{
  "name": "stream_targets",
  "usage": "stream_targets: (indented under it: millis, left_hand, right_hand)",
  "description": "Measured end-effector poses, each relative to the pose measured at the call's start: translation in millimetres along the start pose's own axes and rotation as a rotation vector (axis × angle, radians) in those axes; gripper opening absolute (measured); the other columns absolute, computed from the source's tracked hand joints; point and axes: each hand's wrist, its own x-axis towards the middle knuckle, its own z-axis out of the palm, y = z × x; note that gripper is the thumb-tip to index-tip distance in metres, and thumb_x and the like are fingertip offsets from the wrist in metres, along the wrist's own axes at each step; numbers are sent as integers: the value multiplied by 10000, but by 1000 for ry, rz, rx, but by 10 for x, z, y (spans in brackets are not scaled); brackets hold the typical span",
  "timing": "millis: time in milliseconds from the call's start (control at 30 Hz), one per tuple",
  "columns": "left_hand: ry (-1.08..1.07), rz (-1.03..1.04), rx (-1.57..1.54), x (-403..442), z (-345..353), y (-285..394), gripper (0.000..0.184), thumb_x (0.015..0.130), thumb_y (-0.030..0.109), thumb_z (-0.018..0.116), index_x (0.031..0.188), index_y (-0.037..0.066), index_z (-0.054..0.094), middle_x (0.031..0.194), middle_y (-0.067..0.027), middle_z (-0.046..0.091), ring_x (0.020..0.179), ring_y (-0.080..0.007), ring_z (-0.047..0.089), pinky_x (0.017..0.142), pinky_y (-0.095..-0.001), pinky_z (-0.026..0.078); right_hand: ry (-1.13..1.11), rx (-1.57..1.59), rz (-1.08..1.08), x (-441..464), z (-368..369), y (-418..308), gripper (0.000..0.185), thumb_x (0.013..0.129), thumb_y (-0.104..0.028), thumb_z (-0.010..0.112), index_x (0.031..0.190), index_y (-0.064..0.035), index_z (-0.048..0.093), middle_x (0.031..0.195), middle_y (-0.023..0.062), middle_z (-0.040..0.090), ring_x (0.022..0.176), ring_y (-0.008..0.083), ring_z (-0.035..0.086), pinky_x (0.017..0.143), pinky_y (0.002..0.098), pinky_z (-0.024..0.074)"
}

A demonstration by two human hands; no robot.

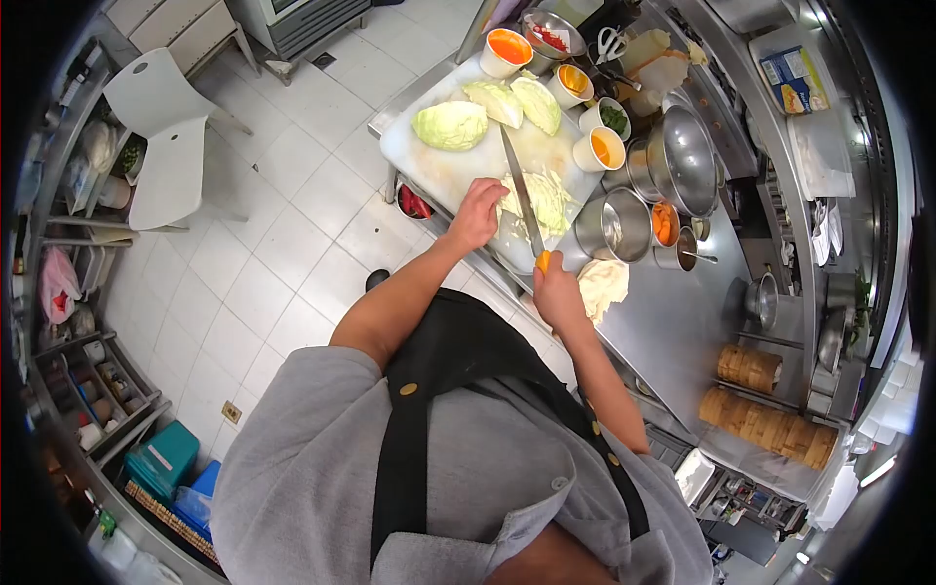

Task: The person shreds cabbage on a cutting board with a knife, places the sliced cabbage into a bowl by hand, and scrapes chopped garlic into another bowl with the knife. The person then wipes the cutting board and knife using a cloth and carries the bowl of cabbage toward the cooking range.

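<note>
A long knife [522,185] with a yellow handle lies across pale green cut cabbage [548,203] on a white cutting board [405,151]. My right hand [558,292] is closed around the knife's handle, near the board's front edge. With its fingers bent, my left hand [476,216] presses against the left side of the cut cabbage; its fingertips are partly hidden. Farther back on the board sit three large cabbage wedges: one at the left [449,126], one in the middle [495,100] and one at the right [536,105].
Paper cups with orange contents [599,149] line the board's right and far edges. Steel bowls [684,161] and a steel pot [612,226] stand to the right. A cream cloth [603,288] lies by my right hand. A white chair [171,136] stands on the tiled floor at left.
</note>
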Motion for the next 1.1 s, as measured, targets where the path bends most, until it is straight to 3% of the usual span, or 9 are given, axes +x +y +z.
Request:
stream_targets:
  millis: [400,500,700,933,1100]
  left_hand:
    - [13,-66,-8,22,25,38,229,758,-121,540,957,-8,553,982,-184,572,969,-379,534,855,-424,453]
    - [17,-55,-4,28,39,22,217,758,-119,550,948,-14,561,979,-181,575,970,-375,535,853,-419,456]
    - [21,-30,-1,34,57,13,191,758,-109,559,930,-26,570,960,-182,569,939,-380,530,832,-423,462]
    - [7,-29,26,15,69,32,195,750,-101,572,928,-21,578,962,-178,578,939,-372,537,832,-420,464]
    - [-48,7,84,-72,82,51,228,741,-107,563,951,-21,584,997,-182,573,960,-372,530,847,-424,462]
  right_hand:
    - [-74,-53,-13,-173,-155,-111,289,906,-162,564,1043,23,390,682,304,606,642,488,612,582,558,505]
    - [-105,-102,-3,-149,-162,-127,296,915,-171,550,1046,42,391,690,286,622,659,449,645,601,524,531]
    - [-185,-57,47,7,-79,-149,264,926,-146,504,1056,35,364,774,320,625,732,464,649,661,537,526]
    - [-140,-96,49,26,314,43,257,919,-143,501,1051,26,360,753,315,622,727,471,644,657,538,523]
    - [-84,55,0,131,440,277,290,921,-182,526,1069,6,361,752,314,619,711,490,627,653,561,511]
